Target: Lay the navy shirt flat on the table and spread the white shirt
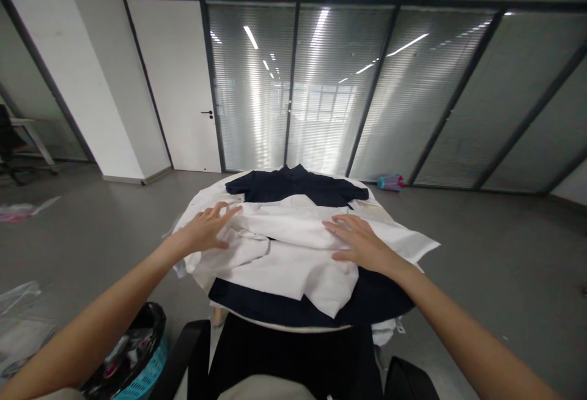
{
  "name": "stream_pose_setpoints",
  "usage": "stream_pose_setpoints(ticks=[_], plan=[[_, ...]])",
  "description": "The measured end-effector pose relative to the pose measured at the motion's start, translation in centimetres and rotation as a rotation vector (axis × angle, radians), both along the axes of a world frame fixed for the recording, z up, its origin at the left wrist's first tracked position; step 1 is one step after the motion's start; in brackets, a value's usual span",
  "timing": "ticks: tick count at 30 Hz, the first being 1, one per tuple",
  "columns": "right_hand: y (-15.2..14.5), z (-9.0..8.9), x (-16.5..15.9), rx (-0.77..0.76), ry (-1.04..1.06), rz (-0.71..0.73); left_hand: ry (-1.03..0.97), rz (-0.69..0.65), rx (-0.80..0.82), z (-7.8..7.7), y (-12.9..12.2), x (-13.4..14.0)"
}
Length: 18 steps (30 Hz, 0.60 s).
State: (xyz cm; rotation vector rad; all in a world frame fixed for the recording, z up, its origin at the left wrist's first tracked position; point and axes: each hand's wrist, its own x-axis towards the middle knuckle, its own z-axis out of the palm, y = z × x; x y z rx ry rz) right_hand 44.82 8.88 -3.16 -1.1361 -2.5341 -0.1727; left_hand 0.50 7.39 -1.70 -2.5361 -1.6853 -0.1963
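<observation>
A white garment (284,222), loosely bunched, lies across a dark navy short-sleeved shirt (293,183) on a round table. The navy shirt's collar points away from me, and its lower part (275,305) shows again at the near edge. Over the left side of the white cloth is my left hand (208,229), fingers spread and bent. My right hand (358,241) rests over the right side of it, fingers also apart. Both hands seem to touch the cloth, though neither visibly grips it.
To my lower left stands a blue basket (147,369) with a black bag liner. Chair armrests (195,351) flank my lap. A blue and pink basket (389,183) lies by the glass partition. Clear plastic wrapping (22,326) is on the floor at left.
</observation>
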Motion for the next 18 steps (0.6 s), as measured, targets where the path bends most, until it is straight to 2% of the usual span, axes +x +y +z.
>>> stream_pose_setpoints(ticks=[3, 6, 8, 11, 14, 16, 18], plan=[[0.8, -1.0, -1.6, 0.049, -0.038, -0.05, -0.014, -0.004, -0.056, -0.2, 0.3, -0.8], [1.9, -0.1, -1.8, 0.098, 0.108, -0.077, -0.036, 0.025, 0.124, 1.3, 0.7, -2.3], [2.3, 1.5, -1.7, 0.132, 0.298, -0.111, -0.136, 0.061, 0.327, 3.0, 1.0, -3.7], [2.3, 4.8, -1.4, 0.235, 0.577, -0.186, -0.406, 0.087, 0.638, 5.7, 1.4, -5.9], [2.3, 8.0, -0.9, 0.38, 0.702, -0.277, -0.593, 0.149, 0.872, 6.9, 2.2, -7.4], [3.1, 9.4, -0.6, 0.438, 0.669, -0.362, -0.642, 0.226, 0.896, 6.5, 3.2, -7.9], [4.4, 9.9, -0.2, 0.439, 0.536, -0.462, -0.629, 0.305, 0.736, 5.3, 4.5, -7.9]])
